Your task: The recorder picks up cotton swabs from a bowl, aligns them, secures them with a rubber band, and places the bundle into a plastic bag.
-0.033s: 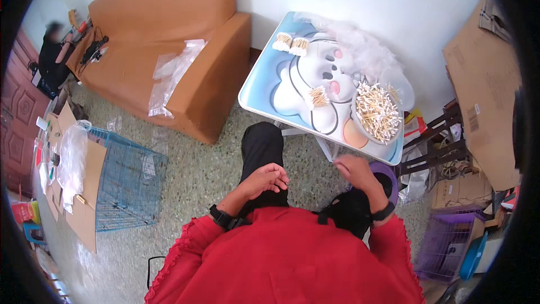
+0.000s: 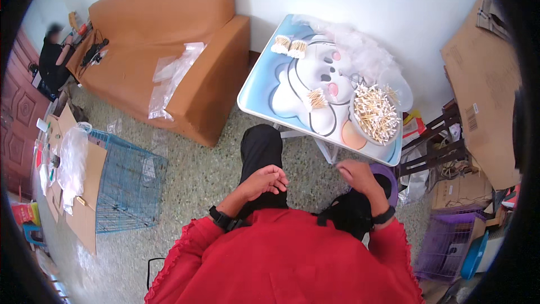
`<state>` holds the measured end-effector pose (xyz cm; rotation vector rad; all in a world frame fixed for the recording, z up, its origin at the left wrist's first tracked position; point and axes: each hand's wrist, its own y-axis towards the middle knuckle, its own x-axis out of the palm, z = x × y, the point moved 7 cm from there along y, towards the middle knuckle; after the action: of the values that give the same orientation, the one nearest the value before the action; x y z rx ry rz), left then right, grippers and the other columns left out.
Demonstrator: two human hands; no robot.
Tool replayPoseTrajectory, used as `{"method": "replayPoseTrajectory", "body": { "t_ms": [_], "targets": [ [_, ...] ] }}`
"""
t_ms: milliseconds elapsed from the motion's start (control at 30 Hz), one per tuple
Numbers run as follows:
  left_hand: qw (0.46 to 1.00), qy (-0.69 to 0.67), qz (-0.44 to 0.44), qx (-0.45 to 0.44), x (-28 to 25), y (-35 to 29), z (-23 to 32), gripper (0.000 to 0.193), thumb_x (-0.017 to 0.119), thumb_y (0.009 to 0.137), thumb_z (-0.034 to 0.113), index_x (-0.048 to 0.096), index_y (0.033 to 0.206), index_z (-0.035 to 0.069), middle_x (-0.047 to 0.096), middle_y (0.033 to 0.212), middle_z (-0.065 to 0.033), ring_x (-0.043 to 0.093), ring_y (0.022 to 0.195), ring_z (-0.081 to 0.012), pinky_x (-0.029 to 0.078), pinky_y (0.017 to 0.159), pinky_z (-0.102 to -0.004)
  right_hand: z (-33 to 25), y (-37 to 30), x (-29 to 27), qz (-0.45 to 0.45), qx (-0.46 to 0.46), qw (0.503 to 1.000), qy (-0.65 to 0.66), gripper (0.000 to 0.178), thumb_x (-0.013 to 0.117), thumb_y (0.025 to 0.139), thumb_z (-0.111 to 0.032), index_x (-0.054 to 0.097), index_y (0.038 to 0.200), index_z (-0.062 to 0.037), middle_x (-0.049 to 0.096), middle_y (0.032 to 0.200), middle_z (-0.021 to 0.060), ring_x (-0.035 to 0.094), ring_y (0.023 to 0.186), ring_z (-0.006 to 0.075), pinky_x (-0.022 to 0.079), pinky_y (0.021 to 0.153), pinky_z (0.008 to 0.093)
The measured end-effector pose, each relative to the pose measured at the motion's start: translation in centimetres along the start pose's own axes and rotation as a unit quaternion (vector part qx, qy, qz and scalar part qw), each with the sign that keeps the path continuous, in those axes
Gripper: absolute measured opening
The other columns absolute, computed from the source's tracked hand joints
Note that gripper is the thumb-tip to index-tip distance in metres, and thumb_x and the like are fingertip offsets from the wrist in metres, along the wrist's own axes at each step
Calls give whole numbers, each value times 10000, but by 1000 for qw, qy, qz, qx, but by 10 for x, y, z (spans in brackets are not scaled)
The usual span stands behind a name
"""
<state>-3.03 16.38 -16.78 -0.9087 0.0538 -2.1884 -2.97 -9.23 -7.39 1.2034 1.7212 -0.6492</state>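
Note:
My left hand (image 2: 266, 183) rests over my left thigh, fingers loosely curled but apart, holding nothing. Over my right knee, my right hand (image 2: 355, 175) has its fingers curled in, and no object shows in it. Just ahead stands a small folding table (image 2: 261, 87) with a cartoon print. On its right side a round bowl (image 2: 354, 119) is heaped with loose cotton swabs (image 2: 377, 112). A small bundle of swabs (image 2: 317, 98) lies left of the bowl. Two more bundles (image 2: 289, 47) sit side by side at the far left. Neither hand touches the table.
Clear plastic bags (image 2: 365, 48) pile along the table's far edge. A brown sofa (image 2: 163, 17) stands left, with plastic film (image 2: 174, 79) on it. A blue wire cage (image 2: 129, 186) and cardboard are at left; a purple cage (image 2: 444, 245) and boxes at right. Another person (image 2: 53, 59) sits far left.

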Motion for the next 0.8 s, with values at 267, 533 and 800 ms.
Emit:
{"method": "replayPoseTrajectory", "body": {
  "t_ms": [267,533,800],
  "targets": [
    [995,-28,-93,-9,16,9,-7,236,458,932,230,485,1097,63,571,1049,-91,589,928,-182,481,781,-295,93,-101,-10,78,199,977,23,122,550,814,-177,614,867,-88,618,849,129,592,799,330,472,695,404],
    [993,-60,-101,-13,33,23,-12,227,448,934,207,485,1098,56,577,1058,-100,589,936,-196,483,796,-318,100,-124,1,129,196,963,-134,69,588,739,-141,629,772,-97,625,766,97,598,767,290,463,688,400],
    [984,-118,-130,1,40,27,-13,239,449,934,208,476,1121,62,578,1073,-93,585,955,-194,484,806,-322,90,-136,0,162,165,958,-168,100,580,748,-161,612,741,-66,617,771,102,583,768,295,444,694,421]
  ]
}}
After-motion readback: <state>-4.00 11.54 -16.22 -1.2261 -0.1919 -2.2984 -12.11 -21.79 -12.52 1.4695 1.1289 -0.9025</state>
